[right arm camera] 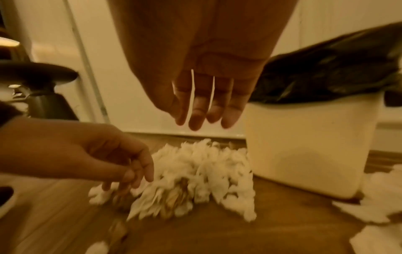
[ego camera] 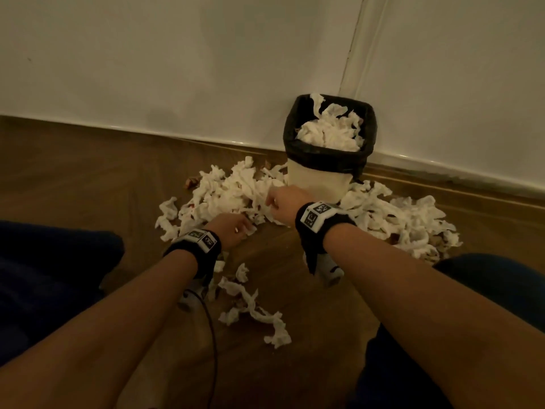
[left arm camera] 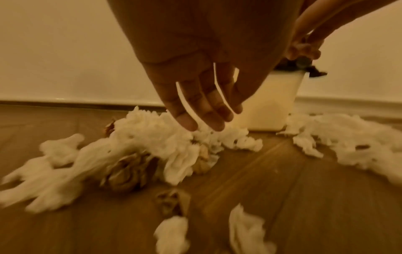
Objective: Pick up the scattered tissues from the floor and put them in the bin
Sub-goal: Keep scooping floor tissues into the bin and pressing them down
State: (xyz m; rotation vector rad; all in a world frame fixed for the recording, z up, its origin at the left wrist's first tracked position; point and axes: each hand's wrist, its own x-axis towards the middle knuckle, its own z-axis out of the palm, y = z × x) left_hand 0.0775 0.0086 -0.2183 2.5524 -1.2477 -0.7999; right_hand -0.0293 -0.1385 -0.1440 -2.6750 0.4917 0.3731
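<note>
Crumpled white tissues (ego camera: 230,190) lie heaped on the wooden floor left of the bin (ego camera: 317,181), a cream tub with a black liner (ego camera: 295,131) and tissues piled to its rim. My left hand (ego camera: 236,227) reaches into the near edge of this heap, and its straight fingers (left arm camera: 195,118) point down and touch the tissues (left arm camera: 152,135). My right hand (ego camera: 280,202) hovers just in front of the bin with its fingers (right arm camera: 206,115) extended above the heap (right arm camera: 195,171), holding nothing. In the right wrist view the left hand (right arm camera: 130,168) brushes the heap's left side.
A second spread of tissues (ego camera: 407,219) lies right of the bin, and a loose strip (ego camera: 253,305) lies nearer to me between my arms. Brown crumpled scraps (left arm camera: 128,171) sit among the tissues. The white wall (ego camera: 177,69) and skirting run behind. My dark-clothed knees (ego camera: 44,276) flank the scene.
</note>
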